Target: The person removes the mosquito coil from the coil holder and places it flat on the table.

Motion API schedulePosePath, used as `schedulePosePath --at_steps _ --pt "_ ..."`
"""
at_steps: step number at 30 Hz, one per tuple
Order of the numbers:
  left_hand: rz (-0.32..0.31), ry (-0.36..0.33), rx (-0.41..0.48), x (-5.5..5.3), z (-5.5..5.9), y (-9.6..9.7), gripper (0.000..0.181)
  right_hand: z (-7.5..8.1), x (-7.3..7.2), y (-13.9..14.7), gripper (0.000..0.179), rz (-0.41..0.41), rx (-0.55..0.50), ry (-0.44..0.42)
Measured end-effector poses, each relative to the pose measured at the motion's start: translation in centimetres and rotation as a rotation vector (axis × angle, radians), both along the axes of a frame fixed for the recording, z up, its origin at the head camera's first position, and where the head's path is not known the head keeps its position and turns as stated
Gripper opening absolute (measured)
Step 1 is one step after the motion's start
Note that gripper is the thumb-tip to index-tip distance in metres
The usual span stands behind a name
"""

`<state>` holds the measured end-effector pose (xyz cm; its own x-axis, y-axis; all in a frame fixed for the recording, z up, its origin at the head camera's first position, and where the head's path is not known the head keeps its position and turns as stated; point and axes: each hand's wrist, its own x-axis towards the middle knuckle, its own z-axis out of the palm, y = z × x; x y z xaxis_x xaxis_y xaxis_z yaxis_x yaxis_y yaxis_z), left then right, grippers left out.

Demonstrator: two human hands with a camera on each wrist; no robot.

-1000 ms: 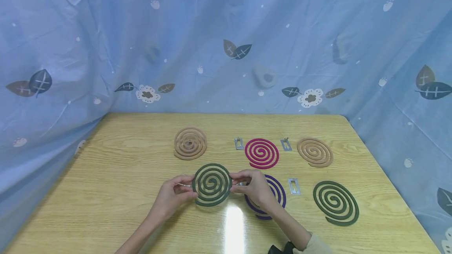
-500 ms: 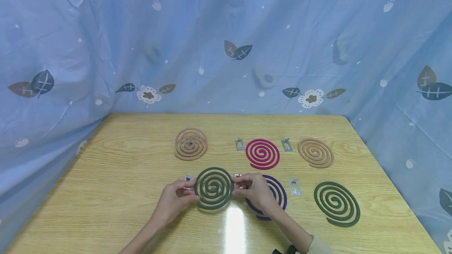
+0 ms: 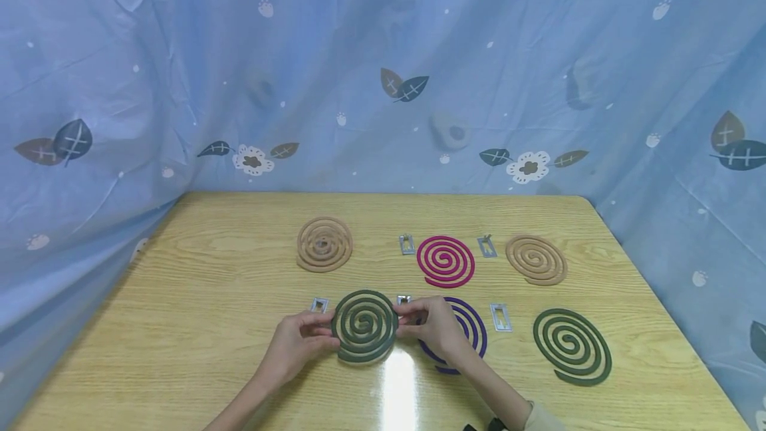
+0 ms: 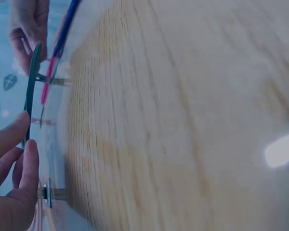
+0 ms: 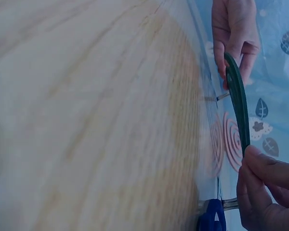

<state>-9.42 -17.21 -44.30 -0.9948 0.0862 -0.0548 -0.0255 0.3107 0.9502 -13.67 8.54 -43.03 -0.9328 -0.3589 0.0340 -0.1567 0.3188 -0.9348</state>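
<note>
A dark green mosquito coil (image 3: 365,326) is held above the table by both hands, also seen edge-on as a green coil (image 4: 32,91) in the left wrist view. My left hand (image 3: 294,344) pinches its left rim between thumb and fingers. At the opposite rim, my right hand (image 3: 435,326) pinches it likewise. Just behind the held coil stand two small metal coil stands, one stand (image 3: 320,305) by the left fingers and another stand (image 3: 403,299) by the right fingers. Beneath the right hand, a purple mosquito coil (image 3: 473,321) lies partly hidden.
A magenta coil (image 3: 445,262), a tan coil (image 3: 536,259) and another green coil (image 3: 572,346) lie to the right. At back left is a tan coil (image 3: 325,245) with something metallic at its centre. More metal stands (image 3: 501,317) sit among them on the wooden table (image 3: 197,298).
Both hands have brought the green coil slightly nearer the person and a little right. The metal stands behind it now show more. The other coils stay put.
</note>
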Motion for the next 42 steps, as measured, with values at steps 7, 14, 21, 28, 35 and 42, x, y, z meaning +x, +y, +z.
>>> schedulePosePath --at_steps 7,14,21,28,35,42 --pt "-0.016 -0.005 -0.006 0.3 -0.1 -0.1 0.05 0.3 0.2 0.1 0.029 0.028 0.011 -0.046" --pt "-0.083 0.014 -0.036 0.1 -0.2 -0.4 0.048 0.3 0.1 0.0 0.032 0.072 0.023 -0.068" --pt "-0.149 0.021 -0.063 -0.1 -0.4 -1.1 0.048 -0.1 0.1 -0.4 0.039 0.098 0.03 -0.084" --pt "-0.192 0.041 -0.064 -0.5 -0.4 -1.5 0.048 -0.3 0.1 -0.6 0.041 0.088 0.044 -0.076" --pt "-0.201 0.035 -0.059 -0.6 -0.3 -1.6 0.047 -0.4 0.0 -0.8 0.041 0.089 0.028 -0.094" --pt "-0.187 0.041 -0.087 -0.7 -0.4 -1.5 0.048 -0.4 -0.1 -0.9 0.037 0.081 0.03 -0.098"
